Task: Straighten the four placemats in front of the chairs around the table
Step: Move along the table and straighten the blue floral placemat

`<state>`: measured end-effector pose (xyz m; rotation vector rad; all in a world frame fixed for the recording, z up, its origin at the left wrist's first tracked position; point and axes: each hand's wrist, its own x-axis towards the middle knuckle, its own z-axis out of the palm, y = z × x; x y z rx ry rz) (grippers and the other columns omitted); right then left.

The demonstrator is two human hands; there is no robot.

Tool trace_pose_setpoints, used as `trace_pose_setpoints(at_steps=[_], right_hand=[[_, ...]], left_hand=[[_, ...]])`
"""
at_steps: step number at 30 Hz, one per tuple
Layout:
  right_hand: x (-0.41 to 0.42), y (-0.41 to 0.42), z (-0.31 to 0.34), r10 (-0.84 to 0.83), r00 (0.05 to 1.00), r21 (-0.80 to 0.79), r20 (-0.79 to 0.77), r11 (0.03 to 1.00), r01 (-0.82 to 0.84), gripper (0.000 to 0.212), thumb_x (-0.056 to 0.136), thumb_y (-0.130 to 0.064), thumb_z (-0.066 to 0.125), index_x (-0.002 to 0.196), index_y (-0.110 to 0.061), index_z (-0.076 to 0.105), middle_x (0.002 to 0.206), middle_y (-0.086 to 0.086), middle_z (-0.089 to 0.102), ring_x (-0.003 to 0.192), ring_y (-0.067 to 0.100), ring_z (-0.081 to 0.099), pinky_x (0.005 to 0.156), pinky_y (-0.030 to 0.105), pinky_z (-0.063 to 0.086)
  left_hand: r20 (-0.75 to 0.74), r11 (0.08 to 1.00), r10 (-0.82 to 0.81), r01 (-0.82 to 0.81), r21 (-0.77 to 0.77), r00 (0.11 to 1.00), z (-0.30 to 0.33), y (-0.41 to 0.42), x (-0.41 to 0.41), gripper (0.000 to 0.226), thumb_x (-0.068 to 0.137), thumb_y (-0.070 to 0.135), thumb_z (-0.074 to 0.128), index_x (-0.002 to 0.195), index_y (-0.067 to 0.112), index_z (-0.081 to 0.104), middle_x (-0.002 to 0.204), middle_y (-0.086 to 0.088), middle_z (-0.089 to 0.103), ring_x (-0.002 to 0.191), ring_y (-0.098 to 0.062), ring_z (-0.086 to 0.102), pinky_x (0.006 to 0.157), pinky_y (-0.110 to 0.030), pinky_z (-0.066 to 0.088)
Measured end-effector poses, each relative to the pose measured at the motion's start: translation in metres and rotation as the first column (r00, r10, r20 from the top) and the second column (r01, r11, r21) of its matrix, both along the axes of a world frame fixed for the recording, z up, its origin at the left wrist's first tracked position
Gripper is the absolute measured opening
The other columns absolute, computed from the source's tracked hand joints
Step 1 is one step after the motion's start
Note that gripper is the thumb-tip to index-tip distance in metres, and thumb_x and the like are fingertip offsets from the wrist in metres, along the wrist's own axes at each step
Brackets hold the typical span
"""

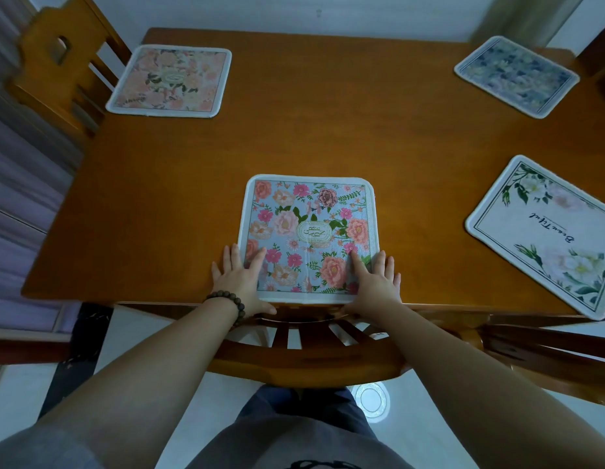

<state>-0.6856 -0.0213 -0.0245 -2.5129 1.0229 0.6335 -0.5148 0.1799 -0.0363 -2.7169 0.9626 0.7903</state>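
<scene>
A blue floral placemat (307,228) lies squarely at the near edge of the wooden table (328,130). My left hand (238,282) presses flat on its near left corner, fingers spread, thumb at the table edge. My right hand (373,282) presses flat on its near right corner the same way. A peach floral placemat (170,81) lies at the far left, roughly square to its chair. A dark blue placemat (517,76) at the far right sits skewed. A white placemat with green leaves (547,235) at the right also sits at an angle.
A wooden chair back (311,353) stands between me and the table, under my forearms. Another chair (57,69) stands at the far left, and a third chair (547,353) is at the near right. A curtain hangs along the left.
</scene>
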Motion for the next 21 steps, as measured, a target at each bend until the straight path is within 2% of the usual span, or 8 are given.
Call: trace_pose_setpoints(at_steps=[5, 14, 21], right_hand=[[0.002, 0.004, -0.001, 0.012, 1.0, -0.003, 0.02, 1.0, -0.012, 0.121, 0.065, -0.057, 0.077, 0.147, -0.04, -0.01, 0.156, 0.016, -0.019, 0.14, 0.043, -0.019, 0.111, 0.06, -0.001], [-0.004, 0.0, -0.002, 0.024, 0.999, -0.023, 0.037, 0.999, -0.023, 0.116, 0.068, -0.055, 0.076, 0.148, -0.04, -0.008, 0.156, 0.017, -0.019, 0.142, 0.04, -0.018, 0.114, 0.056, 0.003], [-0.004, -0.002, 0.002, 0.022, 1.0, 0.037, 0.003, 0.999, -0.022, 0.121, 0.067, -0.06, 0.075, 0.147, -0.041, -0.013, 0.154, 0.017, -0.024, 0.141, 0.039, -0.02, 0.114, 0.055, 0.002]], left_hand=[[0.017, 1.0, 0.008, -0.008, -0.016, 1.0, 0.001, 0.001, 0.0, 0.135, 0.05, 0.078, 0.072, 0.147, 0.037, -0.013, 0.154, -0.022, -0.019, 0.142, -0.037, -0.019, 0.113, -0.056, 0.002], [0.036, 0.999, 0.007, -0.006, -0.038, 0.999, 0.004, -0.002, -0.005, 0.133, 0.048, 0.078, 0.073, 0.147, 0.038, -0.006, 0.154, -0.026, -0.011, 0.142, -0.04, -0.011, 0.113, -0.056, 0.005], [-0.022, 0.999, -0.014, 0.015, 0.041, 1.0, 0.015, -0.006, -0.007, 0.134, 0.055, 0.076, 0.071, 0.148, 0.036, -0.017, 0.151, -0.026, -0.026, 0.14, -0.039, -0.023, 0.115, -0.056, 0.0]])
